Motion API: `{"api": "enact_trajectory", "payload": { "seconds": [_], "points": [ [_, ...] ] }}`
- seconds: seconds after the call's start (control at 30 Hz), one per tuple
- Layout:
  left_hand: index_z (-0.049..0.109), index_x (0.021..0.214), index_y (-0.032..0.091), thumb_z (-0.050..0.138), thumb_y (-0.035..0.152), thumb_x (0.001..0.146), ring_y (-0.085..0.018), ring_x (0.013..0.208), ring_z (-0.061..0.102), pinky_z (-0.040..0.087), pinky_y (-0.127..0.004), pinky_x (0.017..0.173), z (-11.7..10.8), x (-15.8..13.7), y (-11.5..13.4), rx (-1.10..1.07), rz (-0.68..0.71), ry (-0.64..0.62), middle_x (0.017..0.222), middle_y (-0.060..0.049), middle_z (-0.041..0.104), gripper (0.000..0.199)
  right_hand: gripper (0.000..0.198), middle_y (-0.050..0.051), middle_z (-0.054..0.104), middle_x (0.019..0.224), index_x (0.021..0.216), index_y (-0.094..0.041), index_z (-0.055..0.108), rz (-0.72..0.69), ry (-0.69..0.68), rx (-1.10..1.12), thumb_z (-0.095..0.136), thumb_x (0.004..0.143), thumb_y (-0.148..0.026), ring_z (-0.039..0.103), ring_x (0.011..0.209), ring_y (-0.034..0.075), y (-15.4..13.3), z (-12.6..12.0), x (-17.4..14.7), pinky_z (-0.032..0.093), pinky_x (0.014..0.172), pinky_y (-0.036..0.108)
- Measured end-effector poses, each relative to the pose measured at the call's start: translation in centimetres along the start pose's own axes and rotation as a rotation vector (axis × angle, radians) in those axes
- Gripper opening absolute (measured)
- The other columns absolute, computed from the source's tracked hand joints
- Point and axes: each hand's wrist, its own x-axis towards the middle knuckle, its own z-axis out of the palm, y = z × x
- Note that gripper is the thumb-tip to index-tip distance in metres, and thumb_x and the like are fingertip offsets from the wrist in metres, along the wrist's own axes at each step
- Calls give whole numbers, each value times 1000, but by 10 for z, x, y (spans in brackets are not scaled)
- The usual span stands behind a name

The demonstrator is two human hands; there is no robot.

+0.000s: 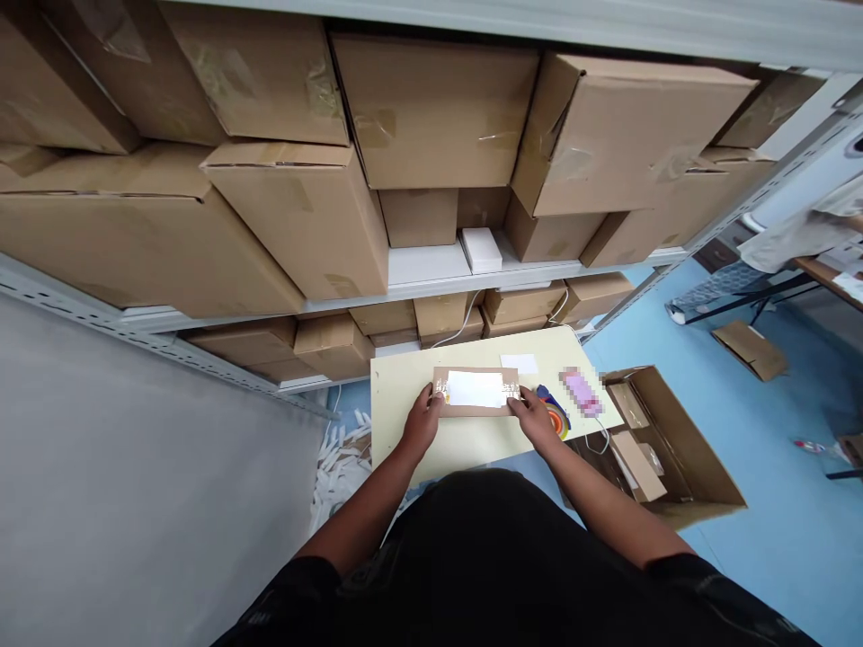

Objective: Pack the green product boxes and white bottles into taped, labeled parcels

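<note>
A flat brown cardboard box (441, 410) with a white label on its top face is held level over the cream table (397, 431). My left hand (423, 419) grips its left end, the thumb on top. At the opposite end my right hand (532, 417) is closed on it in the same way. The fingers beneath the box are hidden. Just beyond my right hand lies a tape dispenser (556, 417) with a blue part and an orange-yellow roll. A white slip of paper (519, 363) rests behind the box.
A blurred pink item (581, 392) with a white cable lies on the table's right side. An open carton (701, 449) holding smaller boxes stands on the blue floor at right. Shelves (431, 270) full of cartons rise in front. White scraps (341, 467) cover the floor at left.
</note>
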Motion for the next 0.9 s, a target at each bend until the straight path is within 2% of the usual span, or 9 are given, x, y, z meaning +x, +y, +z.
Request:
{"api": "enact_trajectory", "payload": {
  "seconds": [0.23, 0.43, 0.57, 0.7, 0.9],
  "points": [
    [57, 144, 25, 47, 57, 99, -28, 123, 64, 48, -40, 104, 19, -3, 17, 79, 39, 58, 138, -9, 69, 56, 54, 7, 71, 131, 132, -25, 69, -9, -55, 47, 59, 87, -53, 67, 115, 28, 0, -19, 11, 51, 100, 39],
    [56, 145, 25, 45, 55, 101, -29, 128, 62, 46, -40, 107, 58, 11, 56, 160, 116, 15, 140, -8, 68, 55, 54, 6, 73, 125, 130, -26, 71, -37, 36, 102, 61, 85, -54, 66, 112, 28, 6, -64, 25, 50, 103, 42],
    [56, 146, 26, 45, 55, 101, -29, 128, 61, 45, -40, 108, 98, 27, 84, 171, 166, -88, 141, -7, 67, 54, 52, 6, 74, 123, 126, -24, 72, -40, 153, 156, 62, 84, -53, 67, 109, 29, 8, -102, 28, 51, 100, 41],
    [58, 144, 27, 45, 56, 101, -29, 126, 63, 48, -40, 105, 145, 47, 101, 164, 208, -240, 139, -7, 69, 53, 51, 6, 76, 117, 120, -22, 74, -3, 302, 210, 61, 83, -55, 67, 107, 29, 14, -141, 22, 52, 98, 41],
    [57, 145, 26, 44, 58, 101, -29, 125, 64, 49, -39, 103, 236, 62, 129, 220, 328, -495, 138, -6, 69, 56, 53, 8, 75, 125, 122, -19, 75, 61, 576, 318, 61, 86, -56, 66, 114, 31, 48, -207, 0, 51, 100, 41]
  ]
}}
